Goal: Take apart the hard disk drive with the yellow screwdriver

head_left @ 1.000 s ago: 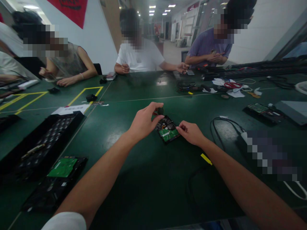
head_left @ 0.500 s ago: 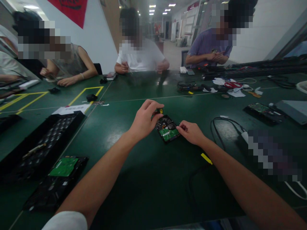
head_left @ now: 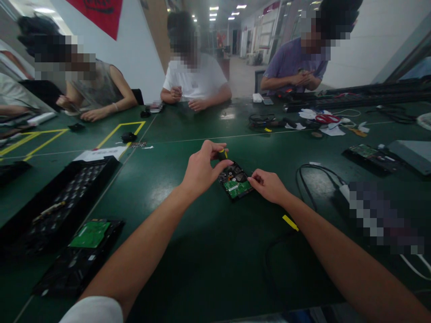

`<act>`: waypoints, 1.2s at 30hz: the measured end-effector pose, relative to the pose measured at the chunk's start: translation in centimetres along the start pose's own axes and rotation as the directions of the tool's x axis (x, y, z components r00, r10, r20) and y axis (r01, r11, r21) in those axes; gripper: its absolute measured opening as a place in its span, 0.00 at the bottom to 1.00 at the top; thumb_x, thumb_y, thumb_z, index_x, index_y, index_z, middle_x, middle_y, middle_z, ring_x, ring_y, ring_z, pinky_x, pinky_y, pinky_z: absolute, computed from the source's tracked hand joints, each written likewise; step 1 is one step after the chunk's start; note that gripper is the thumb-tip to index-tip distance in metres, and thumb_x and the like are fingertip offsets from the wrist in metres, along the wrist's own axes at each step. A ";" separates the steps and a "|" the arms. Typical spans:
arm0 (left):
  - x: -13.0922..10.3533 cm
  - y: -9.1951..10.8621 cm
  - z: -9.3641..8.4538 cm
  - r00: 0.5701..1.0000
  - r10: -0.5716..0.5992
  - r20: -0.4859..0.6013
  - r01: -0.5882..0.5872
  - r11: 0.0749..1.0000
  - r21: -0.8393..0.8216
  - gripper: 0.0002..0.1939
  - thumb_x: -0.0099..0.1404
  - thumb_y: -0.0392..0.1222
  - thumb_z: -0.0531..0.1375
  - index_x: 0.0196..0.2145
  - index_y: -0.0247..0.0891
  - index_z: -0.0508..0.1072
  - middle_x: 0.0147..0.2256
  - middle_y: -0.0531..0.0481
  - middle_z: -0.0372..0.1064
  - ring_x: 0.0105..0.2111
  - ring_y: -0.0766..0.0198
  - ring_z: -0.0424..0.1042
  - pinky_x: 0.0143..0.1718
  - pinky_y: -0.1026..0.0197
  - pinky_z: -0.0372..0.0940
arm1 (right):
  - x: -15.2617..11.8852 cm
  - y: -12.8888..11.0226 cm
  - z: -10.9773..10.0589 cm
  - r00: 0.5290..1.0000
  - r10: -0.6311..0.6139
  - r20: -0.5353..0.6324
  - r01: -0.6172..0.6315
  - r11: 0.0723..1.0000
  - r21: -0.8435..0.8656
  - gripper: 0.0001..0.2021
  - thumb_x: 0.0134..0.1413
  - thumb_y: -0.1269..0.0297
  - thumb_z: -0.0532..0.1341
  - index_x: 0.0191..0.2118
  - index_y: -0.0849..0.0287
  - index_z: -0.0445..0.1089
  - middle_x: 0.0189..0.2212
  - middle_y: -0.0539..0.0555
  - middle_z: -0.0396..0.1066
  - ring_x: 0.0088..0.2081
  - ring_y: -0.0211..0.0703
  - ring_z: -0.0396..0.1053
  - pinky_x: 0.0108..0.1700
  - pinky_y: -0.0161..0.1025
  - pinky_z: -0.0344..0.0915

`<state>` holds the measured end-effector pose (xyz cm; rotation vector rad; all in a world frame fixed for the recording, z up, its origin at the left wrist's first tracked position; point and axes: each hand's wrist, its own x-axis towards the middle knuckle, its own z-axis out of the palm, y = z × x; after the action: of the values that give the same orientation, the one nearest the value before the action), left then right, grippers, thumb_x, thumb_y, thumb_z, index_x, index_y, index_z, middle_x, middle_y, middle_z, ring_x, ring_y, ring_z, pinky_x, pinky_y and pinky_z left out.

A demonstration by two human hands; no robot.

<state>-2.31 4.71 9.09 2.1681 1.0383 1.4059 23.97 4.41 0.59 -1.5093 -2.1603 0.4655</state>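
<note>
On the green tabletop in front of me lies a hard drive, its green circuit board facing up and its dark metal part on the far side. The fingers of my left hand are closed around the black and yellow handle of a screwdriver, held over the far left corner of the drive. Its tip is hidden behind my thumb. With thumb and fingertips pinched, my right hand grips the drive's right edge.
At the left are a black tray and more hard drives. A cable and a power strip lie at the right, with another drive beyond. Co-workers sit across the table.
The screwdriver handle has turned and tilted slightly in my left fingers, and the thumb has shifted right. My right hand and the drive stay put. A co-worker's hand opposite has moved left.
</note>
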 end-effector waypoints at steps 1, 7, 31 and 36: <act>0.0 0.0 0.1 1.000 -0.010 -0.008 0.009 1.000 -0.012 0.19 0.63 0.36 0.70 0.44 0.40 0.63 0.53 0.42 0.75 0.49 0.57 0.80 0.50 0.51 0.77 | 0.0 0.0 0.0 1.000 0.000 0.002 0.000 1.000 -0.001 0.14 0.67 0.52 0.57 0.36 0.56 0.71 0.28 0.52 0.73 0.29 0.42 0.67 0.31 0.38 0.55; 0.0 -0.3 0.3 1.000 -0.021 0.011 0.021 1.000 -0.023 0.20 0.67 0.33 0.66 0.52 0.42 0.63 0.54 0.44 0.72 0.51 0.58 0.79 0.52 0.52 0.76 | 0.0 0.0 -0.1 1.000 0.001 0.001 0.000 1.000 -0.008 0.14 0.68 0.52 0.57 0.36 0.56 0.71 0.28 0.52 0.74 0.29 0.42 0.67 0.32 0.38 0.55; -0.1 -0.1 0.0 0.999 0.033 0.006 -0.033 0.997 0.075 0.20 0.63 0.41 0.70 0.46 0.41 0.65 0.51 0.44 0.77 0.50 0.56 0.79 0.52 0.50 0.76 | 0.0 0.1 0.0 1.000 -0.003 0.007 0.003 1.000 0.003 0.14 0.68 0.52 0.57 0.37 0.56 0.71 0.29 0.53 0.73 0.29 0.42 0.67 0.32 0.38 0.56; -0.1 0.1 -0.1 0.999 0.038 0.017 -0.039 0.998 0.039 0.15 0.67 0.38 0.67 0.46 0.40 0.64 0.51 0.43 0.76 0.48 0.59 0.79 0.50 0.53 0.76 | 0.0 0.1 0.0 1.000 0.003 0.012 -0.003 1.000 0.004 0.14 0.68 0.52 0.57 0.37 0.56 0.71 0.29 0.52 0.74 0.29 0.42 0.68 0.32 0.38 0.56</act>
<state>-2.32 4.55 9.16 2.2352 1.0325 1.3931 24.06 4.45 0.55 -1.5114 -2.1652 0.4801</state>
